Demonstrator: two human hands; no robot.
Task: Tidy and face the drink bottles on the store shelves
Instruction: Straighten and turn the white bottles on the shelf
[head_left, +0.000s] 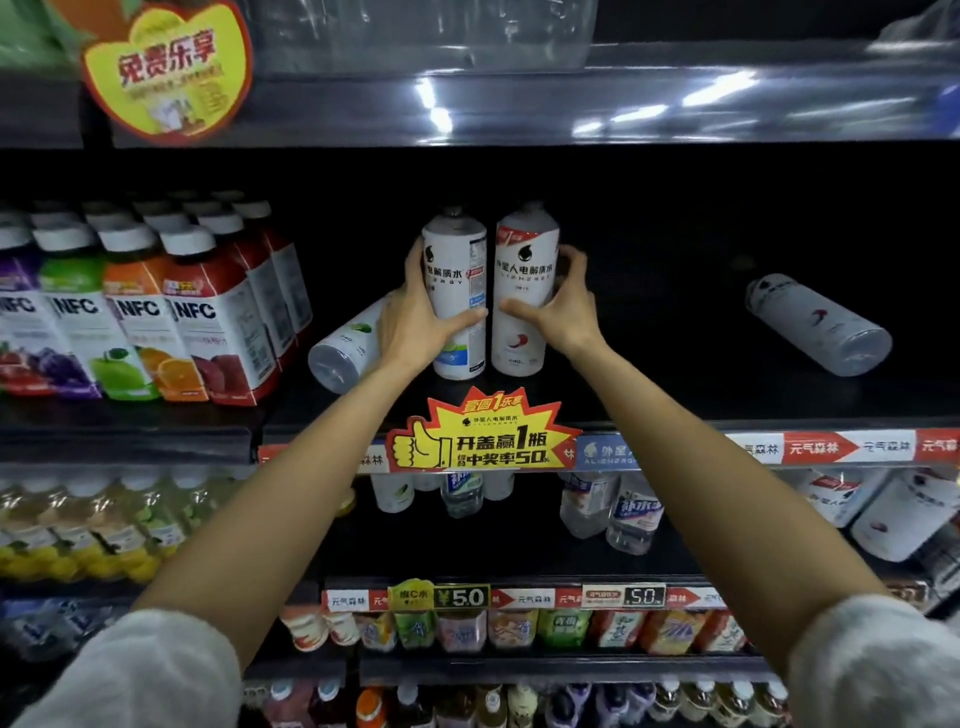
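Sleeves (130, 670) sit closest to my feed, both forearms stretched up to the middle shelf (675, 410). Left hand (415, 322) wraps the left bottle (457, 291), right hand (566, 306) wraps the right bottle (524, 291); both stand upright, side by side, nearly touching, above the promo tag (483, 436). Right label faces me (left one is turned partway). One white bottle (345, 348) lies tipped behind the left hand, another (818, 325) lies on its side well off right. NFC juices (156, 322) line the left.
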